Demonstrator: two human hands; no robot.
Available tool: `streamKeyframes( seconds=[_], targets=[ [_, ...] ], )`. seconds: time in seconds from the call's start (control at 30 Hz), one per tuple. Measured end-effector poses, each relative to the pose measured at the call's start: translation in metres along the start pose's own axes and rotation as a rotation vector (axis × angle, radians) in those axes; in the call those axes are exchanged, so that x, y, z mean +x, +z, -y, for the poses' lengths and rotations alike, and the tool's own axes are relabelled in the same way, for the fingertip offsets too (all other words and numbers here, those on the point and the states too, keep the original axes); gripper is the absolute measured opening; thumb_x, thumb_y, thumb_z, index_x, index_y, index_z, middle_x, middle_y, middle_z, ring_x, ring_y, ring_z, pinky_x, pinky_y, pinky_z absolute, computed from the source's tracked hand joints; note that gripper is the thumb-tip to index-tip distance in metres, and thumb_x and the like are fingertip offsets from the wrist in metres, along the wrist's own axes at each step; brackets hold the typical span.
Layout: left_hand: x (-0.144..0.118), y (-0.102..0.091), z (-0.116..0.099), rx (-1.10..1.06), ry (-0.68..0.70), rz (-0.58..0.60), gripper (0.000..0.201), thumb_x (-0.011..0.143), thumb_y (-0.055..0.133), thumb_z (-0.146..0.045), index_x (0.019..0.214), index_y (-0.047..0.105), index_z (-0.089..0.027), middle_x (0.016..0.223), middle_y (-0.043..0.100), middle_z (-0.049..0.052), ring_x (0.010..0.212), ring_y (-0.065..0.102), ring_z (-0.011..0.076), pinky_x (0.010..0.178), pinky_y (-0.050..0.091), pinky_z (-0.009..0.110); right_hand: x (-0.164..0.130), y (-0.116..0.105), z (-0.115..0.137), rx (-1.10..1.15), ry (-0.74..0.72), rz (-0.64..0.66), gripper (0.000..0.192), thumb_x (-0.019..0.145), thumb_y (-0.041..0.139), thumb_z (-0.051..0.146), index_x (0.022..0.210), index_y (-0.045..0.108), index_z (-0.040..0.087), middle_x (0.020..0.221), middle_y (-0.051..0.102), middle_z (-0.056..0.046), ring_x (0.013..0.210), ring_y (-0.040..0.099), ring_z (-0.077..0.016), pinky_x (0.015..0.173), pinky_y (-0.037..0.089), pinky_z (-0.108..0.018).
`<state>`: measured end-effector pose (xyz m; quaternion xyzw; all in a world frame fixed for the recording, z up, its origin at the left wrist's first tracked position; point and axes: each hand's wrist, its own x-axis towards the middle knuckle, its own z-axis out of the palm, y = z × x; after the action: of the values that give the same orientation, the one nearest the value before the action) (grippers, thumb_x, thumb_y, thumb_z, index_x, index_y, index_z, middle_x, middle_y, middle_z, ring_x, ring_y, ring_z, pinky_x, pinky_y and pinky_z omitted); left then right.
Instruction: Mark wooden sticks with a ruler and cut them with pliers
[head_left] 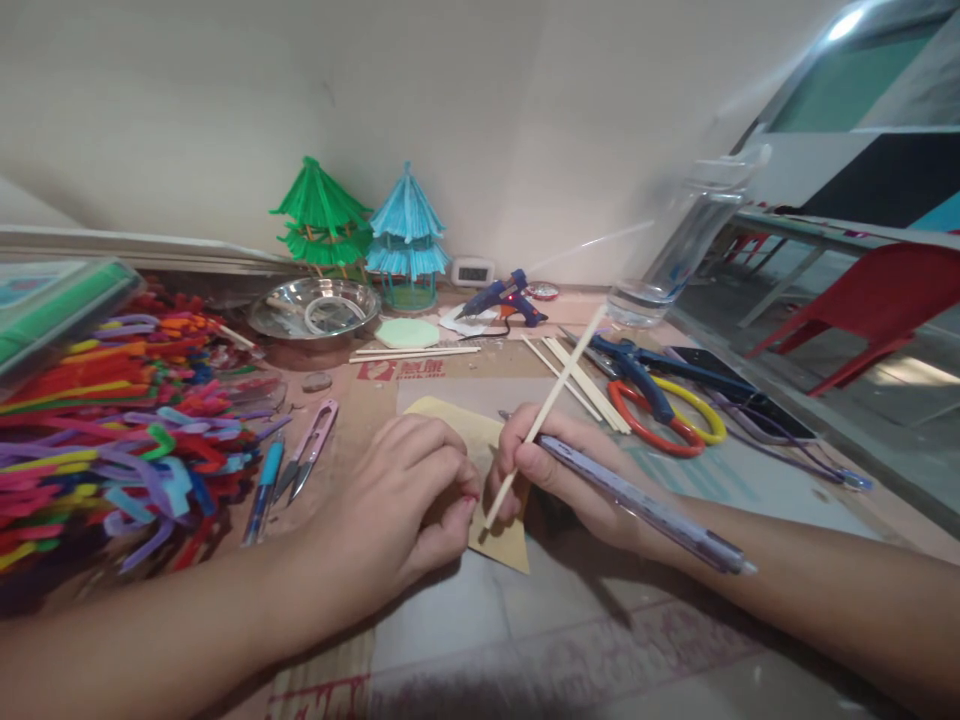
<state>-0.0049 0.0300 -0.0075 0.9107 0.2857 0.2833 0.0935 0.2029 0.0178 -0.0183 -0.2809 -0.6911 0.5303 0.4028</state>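
Note:
My right hand [559,470] grips a thin wooden stick [559,390] that slants up to the right, its lower tip touching a yellow paper piece [461,420]. The same hand also holds a long grey pen [645,508] lying back along my forearm. My left hand [401,500] rests curled on the yellow paper, fingers pressing it down beside the stick's tip.
A heap of coloured pipe cleaners [112,420] fills the left. Snips [311,450], a blue cutter [264,485], scissors [660,395], loose sticks [581,375], glue gun [499,298], metal bowl [315,308], two small paper pagodas [367,235], a water bottle [675,250] and a phone [739,400] surround the work spot.

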Motion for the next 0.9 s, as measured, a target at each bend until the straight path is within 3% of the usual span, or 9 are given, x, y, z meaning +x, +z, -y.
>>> streamKeyframes(
  seconds=[0.13,0.3,0.47,0.9],
  targets=[
    [-0.002,-0.007,0.001,-0.067,-0.055,-0.083,0.014,0.088,0.043,-0.01,0.081,0.05,-0.02,0.083,0.052,0.0,0.081,0.05,0.0138,0.071,0.041,0.026,-0.001,0.0,-0.004,0.074,0.025,0.047,0.028,0.096,0.05,0.044,0.089,0.051,0.017,0.072,0.064,-0.002,0.067,0.066,-0.0122,0.061,0.052,-0.023],
    [-0.006,-0.011,-0.002,-0.174,0.127,0.025,0.011,0.09,0.051,-0.016,0.079,0.052,-0.021,0.083,0.055,-0.001,0.084,0.05,0.0139,0.08,0.039,0.029,0.004,-0.005,-0.015,0.209,-0.07,-0.032,0.021,0.096,0.052,0.039,0.094,0.052,0.018,0.081,0.065,-0.002,0.072,0.066,-0.0122,0.068,0.053,-0.026],
    [-0.004,-0.002,0.003,-0.115,-0.028,-0.004,0.005,0.087,0.061,-0.026,0.089,0.058,-0.022,0.088,0.058,-0.001,0.086,0.052,0.0138,0.077,0.04,0.028,0.005,-0.006,-0.019,0.201,-0.098,-0.042,0.024,0.096,0.051,0.042,0.095,0.053,0.018,0.084,0.065,-0.003,0.074,0.065,-0.0132,0.069,0.054,-0.028],
    [-0.003,-0.001,0.006,-0.084,0.014,-0.014,0.013,0.092,0.054,-0.023,0.085,0.065,-0.022,0.084,0.062,-0.002,0.083,0.054,0.0129,0.076,0.04,0.026,0.006,-0.005,-0.017,0.107,-0.151,-0.051,0.022,0.097,0.049,0.04,0.095,0.052,0.018,0.083,0.065,-0.003,0.075,0.065,-0.0126,0.069,0.055,-0.027]
  ],
)
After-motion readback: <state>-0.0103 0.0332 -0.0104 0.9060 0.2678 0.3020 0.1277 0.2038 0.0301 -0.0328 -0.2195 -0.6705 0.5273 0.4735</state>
